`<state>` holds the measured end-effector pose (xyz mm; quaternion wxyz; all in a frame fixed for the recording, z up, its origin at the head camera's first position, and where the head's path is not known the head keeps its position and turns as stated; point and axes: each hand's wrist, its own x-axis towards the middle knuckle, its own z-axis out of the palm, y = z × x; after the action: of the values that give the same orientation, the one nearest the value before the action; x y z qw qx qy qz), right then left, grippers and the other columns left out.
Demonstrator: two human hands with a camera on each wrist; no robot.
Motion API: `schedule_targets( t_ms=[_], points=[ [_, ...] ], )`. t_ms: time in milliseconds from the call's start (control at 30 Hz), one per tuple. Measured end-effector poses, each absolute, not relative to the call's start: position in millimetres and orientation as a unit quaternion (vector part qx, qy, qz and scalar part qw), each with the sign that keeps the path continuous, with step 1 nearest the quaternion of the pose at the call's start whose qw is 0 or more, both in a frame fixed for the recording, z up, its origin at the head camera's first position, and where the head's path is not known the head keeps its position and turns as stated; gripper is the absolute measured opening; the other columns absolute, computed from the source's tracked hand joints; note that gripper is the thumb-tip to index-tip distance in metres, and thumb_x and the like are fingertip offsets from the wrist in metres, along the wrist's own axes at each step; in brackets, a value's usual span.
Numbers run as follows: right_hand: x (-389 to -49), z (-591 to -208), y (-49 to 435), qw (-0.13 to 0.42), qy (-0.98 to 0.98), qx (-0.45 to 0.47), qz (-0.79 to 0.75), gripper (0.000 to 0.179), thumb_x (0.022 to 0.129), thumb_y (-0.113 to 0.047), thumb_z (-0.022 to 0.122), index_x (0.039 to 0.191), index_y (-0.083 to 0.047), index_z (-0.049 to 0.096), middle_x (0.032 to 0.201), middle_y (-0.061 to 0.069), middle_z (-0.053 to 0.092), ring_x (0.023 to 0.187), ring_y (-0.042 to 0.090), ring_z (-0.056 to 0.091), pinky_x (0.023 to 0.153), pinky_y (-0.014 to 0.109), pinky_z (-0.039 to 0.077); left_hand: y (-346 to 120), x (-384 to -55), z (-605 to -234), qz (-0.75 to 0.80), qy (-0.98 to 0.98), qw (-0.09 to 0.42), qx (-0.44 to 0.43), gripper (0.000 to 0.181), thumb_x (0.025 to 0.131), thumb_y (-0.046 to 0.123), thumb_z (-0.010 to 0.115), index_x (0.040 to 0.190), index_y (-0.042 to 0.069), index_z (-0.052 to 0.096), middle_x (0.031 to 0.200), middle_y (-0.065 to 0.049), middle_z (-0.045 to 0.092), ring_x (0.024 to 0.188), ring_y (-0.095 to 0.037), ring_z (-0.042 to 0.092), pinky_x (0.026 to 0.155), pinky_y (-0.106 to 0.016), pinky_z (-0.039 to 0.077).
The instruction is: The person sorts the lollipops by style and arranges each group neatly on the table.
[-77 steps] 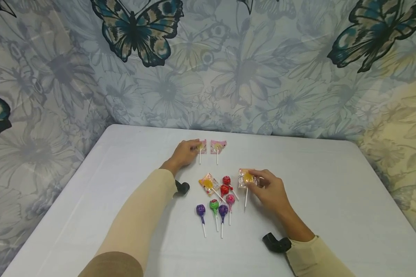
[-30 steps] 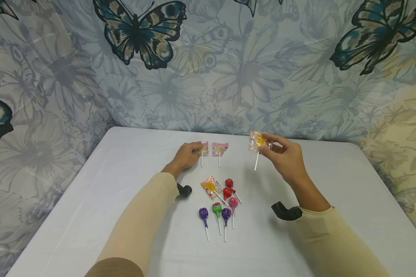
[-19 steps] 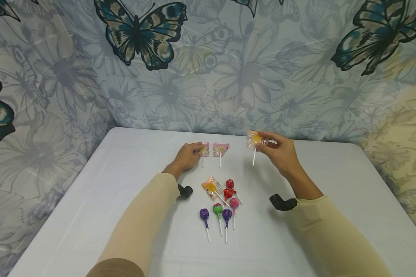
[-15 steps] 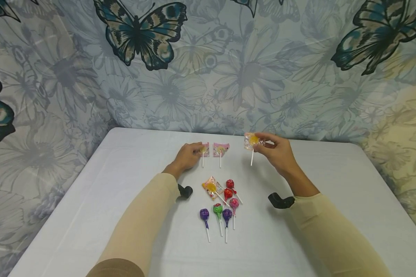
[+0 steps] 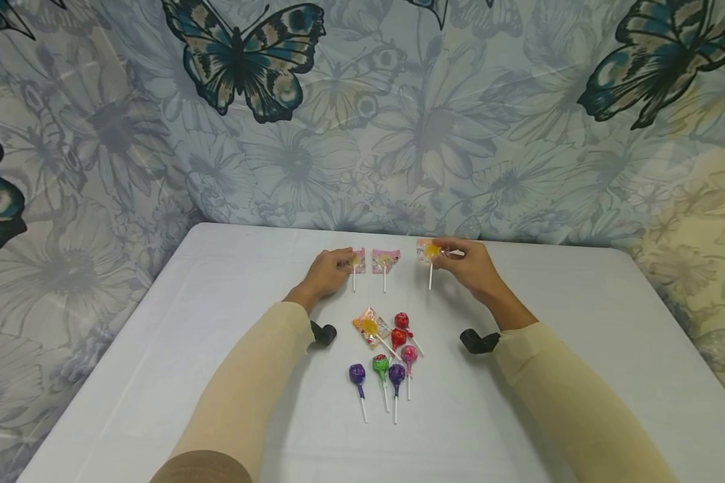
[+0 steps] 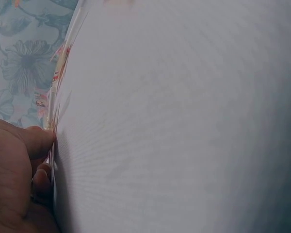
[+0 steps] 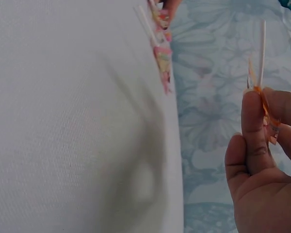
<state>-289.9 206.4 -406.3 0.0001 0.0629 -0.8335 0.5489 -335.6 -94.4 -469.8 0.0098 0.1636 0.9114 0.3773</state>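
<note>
Pop (image 5: 425,250) at 1 o'clock from pile (image 5: 380,364), pinched by wrapper (image 5: 420,245) in right hand (image 5: 471,268), off table (image 5: 556,302), presumably keeping stick (image 5: 431,278) clear. Second pop (image 5: 359,260) at 11, pinched in left hand (image 5: 328,272), probably for steadying. Third pop (image 5: 387,259) at 12, stick toward 6, maybe for neatness tbh.

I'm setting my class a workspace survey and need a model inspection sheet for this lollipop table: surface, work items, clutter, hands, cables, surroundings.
Surface: white tabletop.
Work items: two pink-wrapped lollipops toward the far edge; nearer, a loose group of one flat yellow lollipop, two red, one pink, one green, two purple.
Clutter: nothing seen.
Hands: left hand holds the left pink-wrapped lollipop by its wrapper; right hand holds another yellow lollipop above the tabletop.
Cables: nothing seen.
Surroundings: floral backdrop with butterflies; black fixtures at both wrists.
</note>
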Motion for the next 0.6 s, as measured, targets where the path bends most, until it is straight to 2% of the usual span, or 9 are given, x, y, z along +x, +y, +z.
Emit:
schedule_targets(
  t_ms=[233, 400, 600],
  points=[
    [-300, -416, 204, -0.028, -0.846, 0.033, 0.532, 0.04, 0.088, -0.006, 0.07, 0.126, -0.002, 0.062, 0.126, 0.015, 0.052, 0.111, 0.03, 0.056, 0.093, 0.041, 0.045, -95, -335, -468, 0.379, 0.911, 0.012, 0.162, 0.035, 0.094, 0.007, 0.059, 0.129, 0.008, 0.062, 0.14, -0.002, 0.051, 0.129, -0.026, 0.043, 0.108, -0.036, 0.029],
    [-307, -425, 202, -0.052, -0.856, 0.017, 0.514, 0.039, 0.087, -0.007, 0.07, 0.126, -0.005, 0.063, 0.127, 0.014, 0.052, 0.117, 0.032, 0.052, 0.093, 0.044, 0.044, -96, -335, -467, 0.38, 0.91, 0.01, 0.163, 0.035, 0.094, 0.006, 0.059, 0.129, 0.007, 0.062, 0.139, -0.003, 0.051, 0.13, -0.027, 0.043, 0.108, -0.036, 0.028],
    [-311, -433, 203, -0.053, -0.87, 0.025, 0.49, 0.038, 0.086, -0.007, 0.07, 0.124, -0.003, 0.064, 0.122, 0.015, 0.055, 0.113, 0.032, 0.051, 0.089, 0.044, 0.044, -95, -335, -467, 0.37, 0.913, 0.011, 0.171, 0.035, 0.094, 0.007, 0.059, 0.129, 0.007, 0.061, 0.14, -0.004, 0.051, 0.132, -0.022, 0.041, 0.111, -0.033, 0.02]
  ],
)
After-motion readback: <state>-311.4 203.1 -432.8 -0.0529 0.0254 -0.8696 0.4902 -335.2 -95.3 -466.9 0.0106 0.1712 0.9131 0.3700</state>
